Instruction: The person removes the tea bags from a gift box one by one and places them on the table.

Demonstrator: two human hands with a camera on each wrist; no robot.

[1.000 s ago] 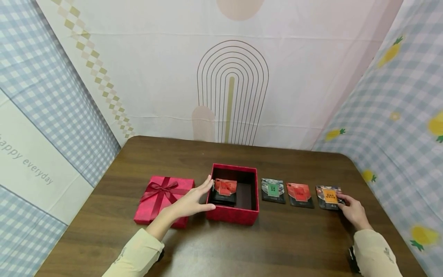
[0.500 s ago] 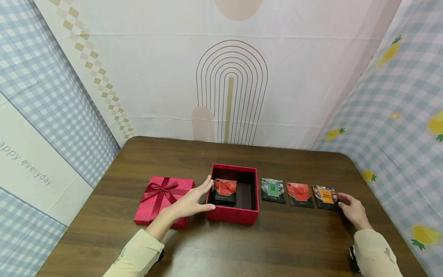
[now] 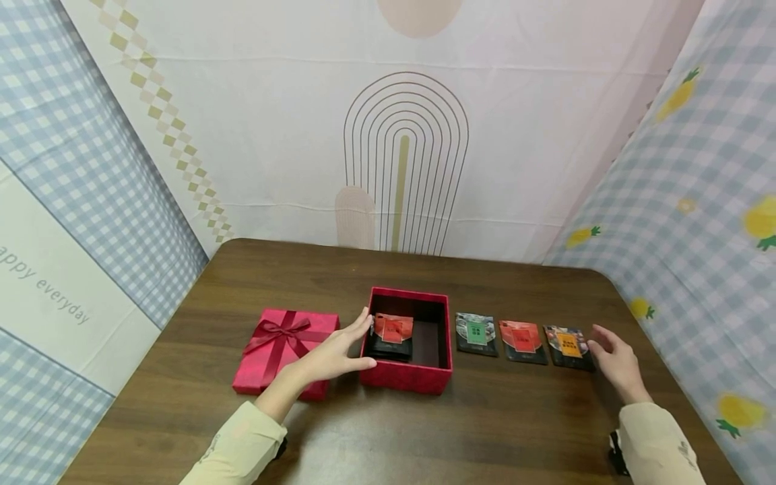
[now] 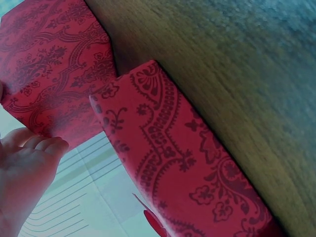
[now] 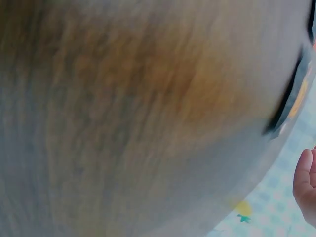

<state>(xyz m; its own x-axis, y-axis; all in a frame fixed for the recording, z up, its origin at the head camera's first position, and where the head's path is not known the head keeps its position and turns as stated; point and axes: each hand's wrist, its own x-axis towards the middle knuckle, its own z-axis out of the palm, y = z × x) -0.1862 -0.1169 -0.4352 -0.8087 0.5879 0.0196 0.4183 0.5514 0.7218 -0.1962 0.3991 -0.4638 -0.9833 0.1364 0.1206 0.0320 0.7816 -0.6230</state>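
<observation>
My left hand [image 3: 335,353] rests against the left side of an open red box [image 3: 406,378], fingers extended, thumb near its front left corner. Inside the box's left half lie red-and-black packets [image 3: 393,330], apparently stacked. To the right, three flat packets form a row on the table: green-labelled [image 3: 476,333], red-labelled [image 3: 523,341] and orange-labelled [image 3: 568,346]. Just off the orange-labelled packet's right edge is my right hand [image 3: 618,364], fingers loosely bent and holding nothing. The right wrist view catches only part of that hand [image 5: 305,182] at its edge.
Left of the box lies its red lid [image 3: 286,350] with a dark red ribbon bow, partly behind my left forearm. The brown wooden table [image 3: 412,438] meets a patterned cloth backdrop [image 3: 273,135] behind and checked cloth [image 3: 697,269] on the right.
The orange-labelled packet slid left towards the red-labelled one. My right hand let go of it and now sits slightly apart from its edge. My left hand stayed at the box.
</observation>
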